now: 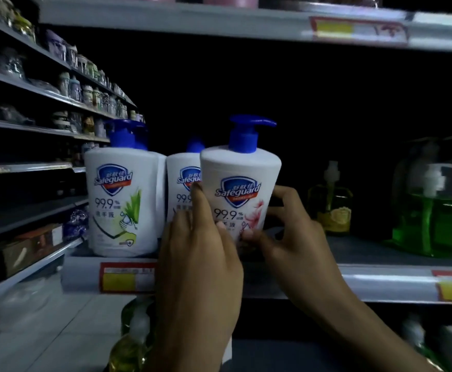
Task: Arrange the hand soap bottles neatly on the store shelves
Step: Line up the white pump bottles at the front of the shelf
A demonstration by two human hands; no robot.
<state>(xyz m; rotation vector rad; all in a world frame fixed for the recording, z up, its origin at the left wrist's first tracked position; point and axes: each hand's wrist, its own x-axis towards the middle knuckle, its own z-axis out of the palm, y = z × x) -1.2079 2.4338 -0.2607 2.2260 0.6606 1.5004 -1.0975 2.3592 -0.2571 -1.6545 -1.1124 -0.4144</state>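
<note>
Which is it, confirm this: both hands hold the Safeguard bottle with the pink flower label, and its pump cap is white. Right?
Not quite. The head view shows the pump cap is blue, not white. The rest stands: the left hand and right hand both hold the Safeguard bottle with the pink flower label.

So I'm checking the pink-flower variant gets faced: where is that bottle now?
In the head view it is centre frame, the pink-flower bottle held between the left hand and right hand at the shelf front edge, just right of the other Safeguard bottles.
</note>
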